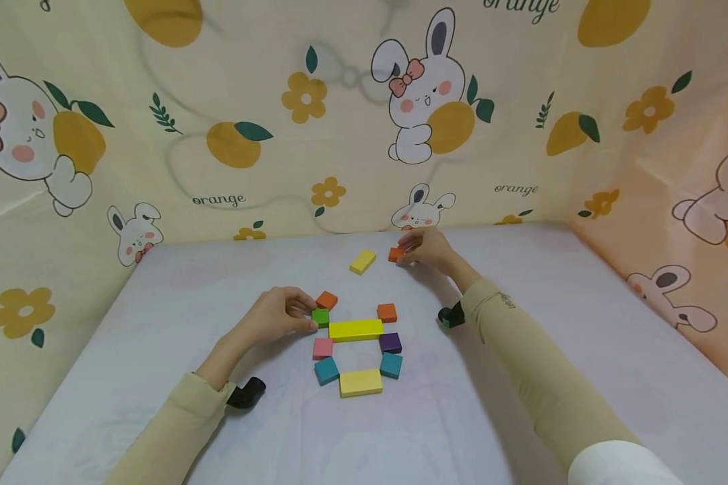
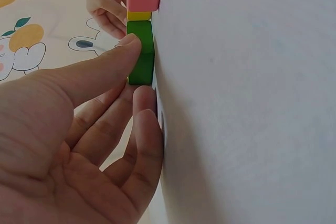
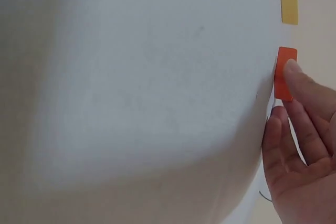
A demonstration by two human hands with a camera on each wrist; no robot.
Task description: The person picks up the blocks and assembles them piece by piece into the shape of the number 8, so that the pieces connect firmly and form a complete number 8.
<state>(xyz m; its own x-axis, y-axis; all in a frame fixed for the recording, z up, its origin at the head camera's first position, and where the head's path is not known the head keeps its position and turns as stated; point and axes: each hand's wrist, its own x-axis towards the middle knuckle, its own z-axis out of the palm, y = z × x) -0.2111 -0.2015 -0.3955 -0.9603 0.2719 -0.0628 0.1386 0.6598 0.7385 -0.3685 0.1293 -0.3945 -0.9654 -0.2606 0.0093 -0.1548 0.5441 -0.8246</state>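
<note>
My left hand [image 1: 277, 312] pinches a green block [image 1: 320, 318] between thumb and fingers at the left end of a long bright yellow block [image 1: 356, 330]. Its thumb lies across the near face of the green block [image 2: 144, 59] in the left wrist view. Farther back on the right, my right hand [image 1: 429, 248] holds an orange block [image 3: 286, 74], its thumb on one face and fingers behind. A pale yellow block [image 1: 362, 262] lies just left of that orange one. Another orange block [image 1: 326, 300] sits right behind the green block.
Below the long yellow block are a pink block [image 1: 323, 348], a purple block [image 1: 391, 343], two teal blocks [image 1: 326, 370] and a pale yellow block [image 1: 360, 382]. An orange block [image 1: 387, 312] stands at its right end. A patterned cloth wall [image 1: 340, 148] encloses the white table [image 1: 437, 417].
</note>
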